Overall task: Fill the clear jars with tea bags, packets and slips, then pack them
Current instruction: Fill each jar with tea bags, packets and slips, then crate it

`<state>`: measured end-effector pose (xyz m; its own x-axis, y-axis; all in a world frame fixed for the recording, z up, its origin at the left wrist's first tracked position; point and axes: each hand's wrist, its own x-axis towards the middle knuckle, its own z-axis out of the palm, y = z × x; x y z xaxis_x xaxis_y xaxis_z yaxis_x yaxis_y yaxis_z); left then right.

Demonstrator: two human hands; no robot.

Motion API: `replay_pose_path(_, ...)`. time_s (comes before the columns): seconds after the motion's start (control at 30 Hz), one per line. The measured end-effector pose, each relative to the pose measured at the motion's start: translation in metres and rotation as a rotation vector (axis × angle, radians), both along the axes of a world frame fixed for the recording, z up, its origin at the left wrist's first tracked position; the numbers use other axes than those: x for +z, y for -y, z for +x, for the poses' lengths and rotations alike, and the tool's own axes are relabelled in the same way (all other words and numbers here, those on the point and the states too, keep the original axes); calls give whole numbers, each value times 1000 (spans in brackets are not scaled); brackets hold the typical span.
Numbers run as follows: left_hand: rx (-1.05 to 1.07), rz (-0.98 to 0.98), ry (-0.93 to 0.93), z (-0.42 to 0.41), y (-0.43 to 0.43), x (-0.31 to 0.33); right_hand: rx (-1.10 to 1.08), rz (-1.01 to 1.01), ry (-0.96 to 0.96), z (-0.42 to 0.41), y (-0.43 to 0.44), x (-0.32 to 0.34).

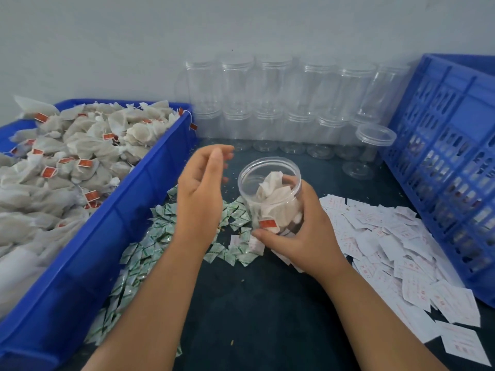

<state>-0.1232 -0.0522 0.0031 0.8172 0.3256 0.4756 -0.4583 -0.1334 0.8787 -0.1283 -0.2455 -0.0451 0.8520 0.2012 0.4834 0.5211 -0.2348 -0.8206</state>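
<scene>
Table top point(257, 303): dark, matte.
Left: blue bin point(112, 236), long wall running diagonally, heaped with tea bags point(80, 145).
Just beside bin wall: loose drift of green-white packets point(139, 253).
Right: spread of white slips point(388, 250), overlapping, touching foot of blue crate point(442, 156).
Back, at wall: clear jars point(270, 103) in two stacked tiers.
Lidded single jar point(375, 140) near crate.
Few crumbs point(232, 342) on bare patch.

Both bare forearms enter from 6 o'clock. Left hand point(202, 194): on edge, palm toward 3 o'clock, fingers loosely bent, tips blurred, holding nothing. Right hand point(297, 236), at its 4 o'clock: fingers and thumb wrapped round jar point(250, 188).
</scene>
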Motion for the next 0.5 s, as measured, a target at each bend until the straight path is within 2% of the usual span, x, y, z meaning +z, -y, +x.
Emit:
replay_pose_path(0.03,42,-58,-40,3,0,-3,-23,40,-4,1,3,1)
replay_pose_path(0.1,80,59,-148,8,1,-11,-123,140,-7,6,11,6)
replay_pose_path(0.23,-172,687,-322,12,17,-34,-356,332,-12,15,26,13)
replay_pose_path(0.33,-310,1126,-301,7,32,-49,-451,375,-5,21,35,12)
replay_pose_path(0.4,-301,1202,-267,5,36,-52,-474,388,-27,24,37,10)
replay_pose_path(0.5,-309,1130,-280,5,36,-56,-484,373,-54,26,35,7)
